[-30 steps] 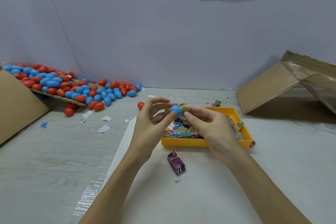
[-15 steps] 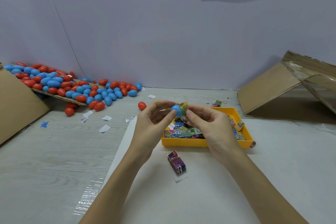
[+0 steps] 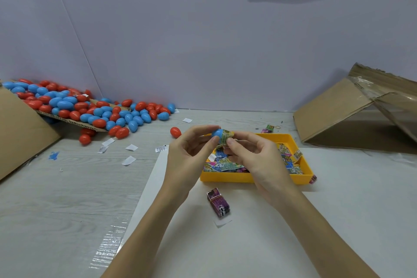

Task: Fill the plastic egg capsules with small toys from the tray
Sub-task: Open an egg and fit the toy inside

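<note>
My left hand (image 3: 188,153) pinches a blue egg capsule half (image 3: 217,133) between thumb and fingertips, held up over the yellow tray (image 3: 228,176). My right hand (image 3: 255,156) pinches a small green-and-yellow toy packet (image 3: 226,136) that sticks partly out of the blue half. The tray holds several colourful packets (image 3: 222,163). A purple packet (image 3: 218,202) lies on the white sheet in front of the tray. A pile of red and blue eggs (image 3: 94,113) spills from a cardboard flap at the far left.
A single red egg (image 3: 175,132) lies near the tray's far left corner. White paper scraps (image 3: 128,160) are scattered on the wooden tabletop. Cardboard boxes stand at the left (image 3: 20,135) and the far right (image 3: 352,110). Two small packets (image 3: 268,128) lie behind the tray.
Both hands have shifted slightly; the packet now sits a little deeper against the blue half. Nothing else has moved.
</note>
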The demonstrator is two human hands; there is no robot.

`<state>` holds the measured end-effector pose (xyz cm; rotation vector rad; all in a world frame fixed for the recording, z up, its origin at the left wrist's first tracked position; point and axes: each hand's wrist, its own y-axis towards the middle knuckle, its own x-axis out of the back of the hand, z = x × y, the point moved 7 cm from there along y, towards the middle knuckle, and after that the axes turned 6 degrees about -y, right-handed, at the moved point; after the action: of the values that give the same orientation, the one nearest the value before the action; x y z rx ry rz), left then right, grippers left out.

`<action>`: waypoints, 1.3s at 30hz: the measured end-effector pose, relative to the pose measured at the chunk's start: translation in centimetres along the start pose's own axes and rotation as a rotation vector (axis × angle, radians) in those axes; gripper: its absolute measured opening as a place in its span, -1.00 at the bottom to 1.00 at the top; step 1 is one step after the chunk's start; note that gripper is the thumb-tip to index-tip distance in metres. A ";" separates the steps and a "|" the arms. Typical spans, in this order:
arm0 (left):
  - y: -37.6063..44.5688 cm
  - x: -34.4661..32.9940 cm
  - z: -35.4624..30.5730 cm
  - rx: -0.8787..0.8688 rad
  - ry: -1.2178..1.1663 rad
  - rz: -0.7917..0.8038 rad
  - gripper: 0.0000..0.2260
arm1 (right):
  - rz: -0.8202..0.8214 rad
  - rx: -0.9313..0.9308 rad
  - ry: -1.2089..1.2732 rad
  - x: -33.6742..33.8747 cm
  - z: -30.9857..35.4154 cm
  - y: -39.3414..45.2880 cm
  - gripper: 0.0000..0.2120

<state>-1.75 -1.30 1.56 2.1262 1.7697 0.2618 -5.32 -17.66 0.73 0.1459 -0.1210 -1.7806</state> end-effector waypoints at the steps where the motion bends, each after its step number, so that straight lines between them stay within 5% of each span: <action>1: 0.0 0.0 0.0 -0.002 0.003 -0.009 -0.79 | -0.004 0.002 -0.003 0.0 0.0 -0.1 -0.84; 18: -0.1 -0.2 -0.4 -0.031 -0.019 0.027 -0.71 | -0.007 -0.042 -0.025 -0.3 0.3 -0.4 -0.86; 27: -0.7 -1.2 -1.7 -0.341 0.279 0.079 -0.64 | 0.282 -0.571 0.627 -2.7 -1.2 -1.8 -0.61; 39: -0.9 -1.4 -2.2 -0.392 0.336 0.072 -0.61 | 0.278 -0.644 0.758 -3.4 -2.0 -1.9 -0.69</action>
<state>-3.68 -2.16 3.31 1.9406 1.6395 0.9505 -6.09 -13.98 -1.41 0.3068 0.9206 -1.3101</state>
